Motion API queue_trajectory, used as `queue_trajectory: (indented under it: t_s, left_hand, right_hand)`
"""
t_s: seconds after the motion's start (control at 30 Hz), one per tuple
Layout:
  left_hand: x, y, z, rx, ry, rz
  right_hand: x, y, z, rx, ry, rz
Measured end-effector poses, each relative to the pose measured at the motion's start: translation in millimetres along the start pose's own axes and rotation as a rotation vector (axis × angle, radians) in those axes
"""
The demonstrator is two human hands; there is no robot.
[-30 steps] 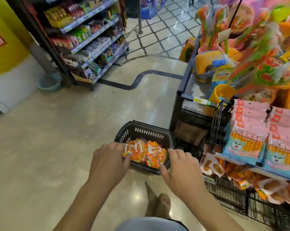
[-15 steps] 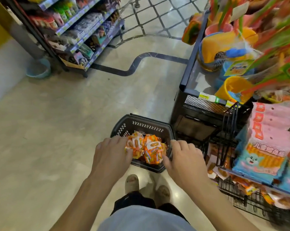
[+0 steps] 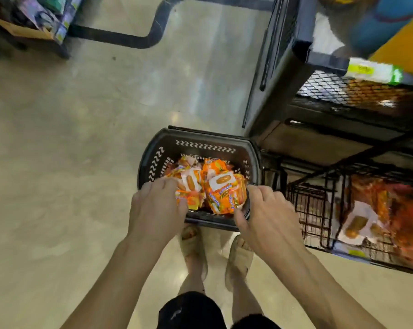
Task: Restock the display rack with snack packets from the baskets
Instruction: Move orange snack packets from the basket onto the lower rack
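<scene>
The left hand [image 3: 156, 210] has its fingers curled over the left side of a heap of orange and white snack packets [image 3: 224, 193], thumb pressed to one of them. The right hand [image 3: 269, 217] bends its fingers over the near right corner of the dark slotted plastic basket [image 3: 200, 138], thumb at a packet's lower edge; whether it grips rim or packet I cannot tell. The basket stands on the glossy beige floor [image 3: 58, 162] just beside the black wire display rack [image 3: 319, 210], whose lower bin already holds similar packets. This looks like gathering a handful; next it must be lifted clear and carried right to that bin. Since half a second ago the view has tipped downward and both hands have closed in on the heap, while the basket has not shifted.
</scene>
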State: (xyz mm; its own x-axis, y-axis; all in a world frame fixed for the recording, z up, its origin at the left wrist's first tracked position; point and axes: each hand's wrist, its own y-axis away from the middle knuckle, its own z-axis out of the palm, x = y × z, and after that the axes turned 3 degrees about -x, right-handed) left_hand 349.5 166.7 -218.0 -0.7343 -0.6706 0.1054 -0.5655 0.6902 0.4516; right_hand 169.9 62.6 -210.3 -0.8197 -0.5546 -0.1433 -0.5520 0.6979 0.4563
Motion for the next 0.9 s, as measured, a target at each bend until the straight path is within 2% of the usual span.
queue_trajectory:
  t_s: [0.17, 0.37, 0.53, 0.73, 0.9]
  left_hand:
    - [-22, -84, 90, -0.095, -0.001, -0.016]
    - [-55, -176, 207, -0.163, 0.025, 0.05]
    - [-74, -233, 277, -0.191, 0.03, 0.072]
    - [-73, -265, 302, -0.295, 0.035, 0.077]
    - [-73, -273, 293, -0.401, -0.043, 0.096]
  right_hand:
    - [2, -78, 90, -0.101, -0.017, 0.035]
    - [10, -168, 213, -0.231, -0.003, 0.045]
    - [18, -227, 294, -0.247, 0.003, 0.085]
    - [28, -258, 323, -0.257, 0.049, 0.125]
    - [31, -267, 313, -0.359, 0.029, 0.192]
